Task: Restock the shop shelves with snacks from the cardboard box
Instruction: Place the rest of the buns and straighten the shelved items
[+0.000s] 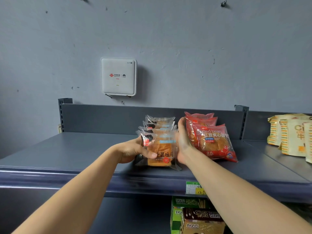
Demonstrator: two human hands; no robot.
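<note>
Several clear packs of orange toast bread [162, 149] stand in a row, front to back, on the top grey shelf [67, 152]. My left hand [135, 150] grips the left side of the front pack, thumb across its face. My right hand [183, 142] presses flat, fingers straight, against the right side of the row, between it and the red bean bread packs [214, 141]. The cardboard box is out of view.
Striped cream and orange packets [290, 135] stand on the shelf at the far right. A white wifi router [118, 76] hangs on the grey wall above. Green and brown snack boxes [197, 217] sit on the lower shelf, under a price tag [194, 188].
</note>
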